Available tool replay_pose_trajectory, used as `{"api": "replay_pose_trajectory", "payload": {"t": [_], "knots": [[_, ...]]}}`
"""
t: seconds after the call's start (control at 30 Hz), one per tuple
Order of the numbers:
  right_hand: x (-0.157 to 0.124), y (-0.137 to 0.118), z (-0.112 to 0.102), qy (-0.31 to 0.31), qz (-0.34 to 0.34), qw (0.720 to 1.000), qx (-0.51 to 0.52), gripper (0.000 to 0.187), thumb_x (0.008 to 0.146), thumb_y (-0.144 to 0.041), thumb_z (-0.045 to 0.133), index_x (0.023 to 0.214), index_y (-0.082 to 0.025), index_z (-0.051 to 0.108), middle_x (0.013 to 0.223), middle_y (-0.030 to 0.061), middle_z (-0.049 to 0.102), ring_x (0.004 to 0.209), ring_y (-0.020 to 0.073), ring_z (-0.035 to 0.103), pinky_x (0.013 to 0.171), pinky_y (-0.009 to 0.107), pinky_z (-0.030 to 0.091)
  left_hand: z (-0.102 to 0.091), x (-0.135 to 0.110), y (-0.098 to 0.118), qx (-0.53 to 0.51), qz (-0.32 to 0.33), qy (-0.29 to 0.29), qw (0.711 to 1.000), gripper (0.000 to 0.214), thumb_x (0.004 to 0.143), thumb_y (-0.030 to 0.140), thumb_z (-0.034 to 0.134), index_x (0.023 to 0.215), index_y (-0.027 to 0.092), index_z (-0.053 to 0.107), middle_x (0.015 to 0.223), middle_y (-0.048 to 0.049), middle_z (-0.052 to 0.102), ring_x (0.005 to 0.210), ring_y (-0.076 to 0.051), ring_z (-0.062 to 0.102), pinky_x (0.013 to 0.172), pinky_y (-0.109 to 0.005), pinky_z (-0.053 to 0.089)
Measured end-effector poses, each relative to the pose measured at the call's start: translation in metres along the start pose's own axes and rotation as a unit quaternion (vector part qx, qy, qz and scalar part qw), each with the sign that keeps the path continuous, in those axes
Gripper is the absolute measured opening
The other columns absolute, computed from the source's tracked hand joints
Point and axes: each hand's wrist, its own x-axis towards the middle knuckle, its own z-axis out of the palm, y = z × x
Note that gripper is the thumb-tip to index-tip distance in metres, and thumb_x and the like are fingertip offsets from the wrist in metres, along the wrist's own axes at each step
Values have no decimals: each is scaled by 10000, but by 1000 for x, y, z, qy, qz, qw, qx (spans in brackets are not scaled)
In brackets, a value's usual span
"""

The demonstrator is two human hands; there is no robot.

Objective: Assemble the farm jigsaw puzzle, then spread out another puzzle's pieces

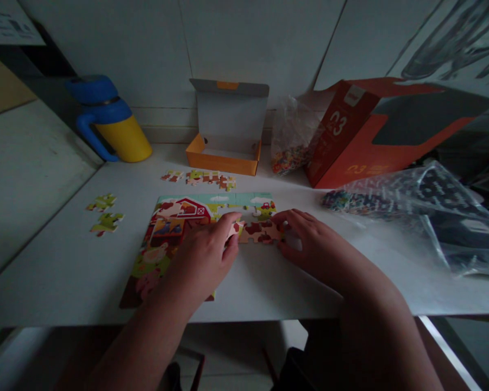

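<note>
A partly assembled farm puzzle [171, 208] lies on a white table [269, 288], its left part beneath and beside the person's left hand [209, 244]. That hand and its forearm hide much of the middle of the picture, including part of the barn. Its thumb and forefinger stand a narrow gap apart, with a bit of puzzle showing between them; whether they grip it cannot be told. The right hand [303, 231] is at the right end of a strip of brown-patched pieces [261, 232], fingers bent and thumb slightly apart from them; whether it pinches the strip is unclear. The strip lies between the two hands, just below the puzzle's upper rows, with white tabletop showing through a gap above it.

Well to the left lie two small groups of loose pieces [107, 222], and beyond the puzzle's top edge sits a row of more pieces [204, 177]. Behind that row stands an open orange box [224, 160], with a blue-and-yellow jug [124, 133] to its left. To its right are a clear bag of pieces [289, 157] and a red box [346, 141]. A larger plastic bag [415, 201] spreads over the table's right side, apart from the right hand.
</note>
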Motion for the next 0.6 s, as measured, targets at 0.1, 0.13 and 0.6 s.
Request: {"api": "replay_pose_trajectory", "payload": {"t": [0.1, 0.13, 0.6], "knots": [[-5, -2, -3, -16, 5, 1000, -7, 441, 850, -127, 669, 1277, -225, 613, 1306, 107, 717, 1197, 289, 685, 1072, 478, 552, 0, 1, -1, 5, 2, 4, 1000, 398, 993, 126, 610, 1381, 210, 631, 994, -54, 831, 794, -202, 757, 734, -325, 565], [-7, -2, -4, -20, 6, 1000, -10, 475, 845, -128, 675, 1304, -227, 610, 1345, 112, 709, 1221, 293, 683, 1086, 486, 549, 0, 1, -1, 6, 3, 6, 1000, 395, 994, 127, 609, 1380, 208, 633, 992, -57, 829, 797, -206, 757, 737, -332, 566], [-22, -4, -8, -85, -12, 996, 6, 449, 860, -168, 737, 1294, -256, 661, 1371, 77, 705, 1263, 261, 673, 1120, 438, 539, -5, -1, 2, -73, -37, -12, 997, 391, 1013, 175, 654, 1394, 261, 635, 988, -31, 798, 871, -204, 755, 810, -319, 577]]}}
